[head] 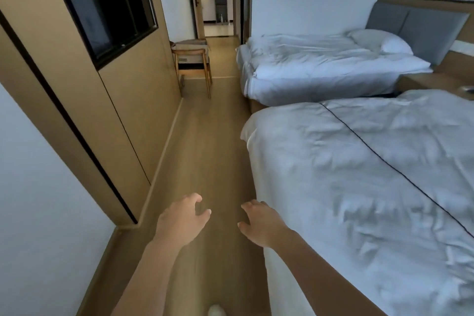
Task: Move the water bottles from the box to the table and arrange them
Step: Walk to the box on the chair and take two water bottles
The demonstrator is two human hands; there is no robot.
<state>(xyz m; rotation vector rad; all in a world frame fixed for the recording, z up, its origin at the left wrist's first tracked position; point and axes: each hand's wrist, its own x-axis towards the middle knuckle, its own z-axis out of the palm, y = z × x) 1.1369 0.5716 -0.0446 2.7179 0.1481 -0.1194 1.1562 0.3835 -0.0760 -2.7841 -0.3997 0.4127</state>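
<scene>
Water bottles are nowhere plainly in view, so you cannot yet count any as moved. The box (191, 46) that most likely holds them sits on a wooden chair (193, 67) at the far end of the room, against the panelled wall on your left, well apart from you; its contents cannot be seen from here. No counter for the bottles shows anywhere, only a corner of a bedside stand (433, 79) between the two beds on your right.

Both of your hands reach forward over the wooden floor (205, 141), low in the picture. Your left hand (182, 220) has its fingers loosely curled and grips nothing. Your right hand (261, 223), just beside the edge of the near bed (359, 187), is spread and relaxed, likewise carrying nothing.

Judging from this, the task looks unstarted or between trips: every bottle that the pictures could show is still to be fetched, carried and lined up.

Hard to make out: the printing on the box, a small pale object in the room beyond the doorway (possibly a bottle, too small to tell), and something white at the bottom edge, cut off.
</scene>
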